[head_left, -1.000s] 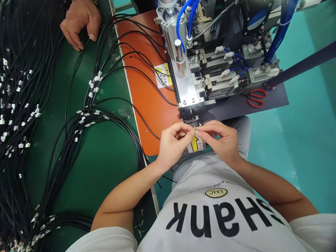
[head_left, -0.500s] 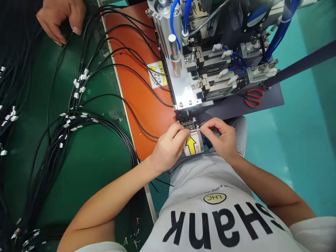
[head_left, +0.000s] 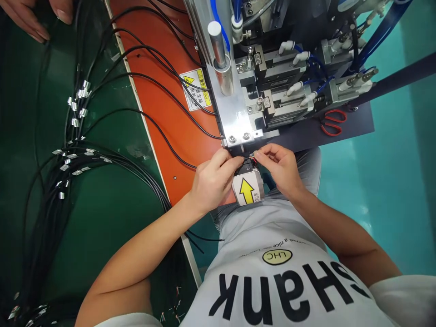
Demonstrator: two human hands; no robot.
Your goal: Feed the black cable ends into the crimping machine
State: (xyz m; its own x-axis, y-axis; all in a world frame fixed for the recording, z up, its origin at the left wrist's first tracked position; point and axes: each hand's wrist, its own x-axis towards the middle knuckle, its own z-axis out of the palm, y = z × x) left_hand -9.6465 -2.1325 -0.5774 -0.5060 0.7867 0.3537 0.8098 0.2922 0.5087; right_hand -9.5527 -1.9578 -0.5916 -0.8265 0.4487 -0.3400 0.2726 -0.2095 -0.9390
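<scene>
My left hand (head_left: 211, 180) is closed in a pinch on a black cable (head_left: 163, 136), close to the cable's end. Facing it, my right hand (head_left: 281, 170) pinches the thin loose wires (head_left: 252, 156) that come out of that end. Both hands are over a small black fixture (head_left: 245, 167) at the near edge of the machine (head_left: 235, 116). Just below them is a white block with a yellow arrow (head_left: 246, 190). My fingers partly cover the wire tips and the fixture.
Several black cables cross the orange plate (head_left: 153, 95) on the left. Bundled cables with silver ends (head_left: 75, 106) lie on the green table (head_left: 112, 218). Another person's hand (head_left: 37, 16) is at the upper left. Red-handled scissors (head_left: 334, 122) rest on the dark shelf to the right.
My two hands have moved forward with the cable end, from above the arrow block to the black fixture. The view has shifted, and the other person's hand now sits nearer the corner.
</scene>
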